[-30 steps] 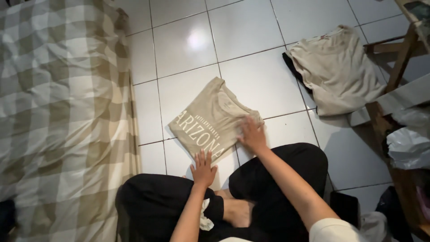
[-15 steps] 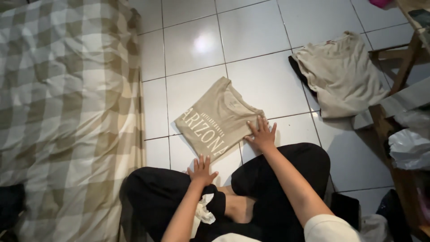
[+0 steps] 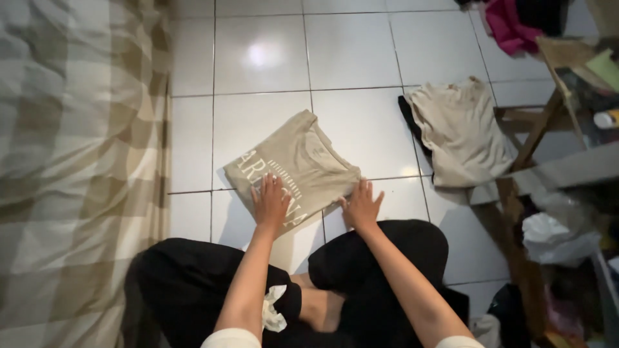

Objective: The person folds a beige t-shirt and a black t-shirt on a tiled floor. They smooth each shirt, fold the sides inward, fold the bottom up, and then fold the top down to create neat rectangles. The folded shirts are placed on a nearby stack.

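Two hands flat on a folded tan T-shirt [image 3: 293, 166] lying on the white tiled floor [image 3: 351, 45]: left hand [image 3: 271, 203] spread palm-down over the pale lettering near the lower edge, right hand [image 3: 361, 206] with fingers fanned at the shirt's near right corner, half on tile. No grip closed on cloth; both merely pressing. Judged a smoothing or flattening step within folding (shirt already a compact rectangle). Next move probably calling for a pinch of one edge and an even turn-over, without shifting the layers beneath. Around: checked beige bedspread [image 3: 71, 161] at left, another beige garment [image 3: 461, 132] over something dark at right, wooden furniture legs [image 3: 535, 132], crumpled plastic bag [image 3: 558, 238], pink cloth [image 3: 506, 22] far off.
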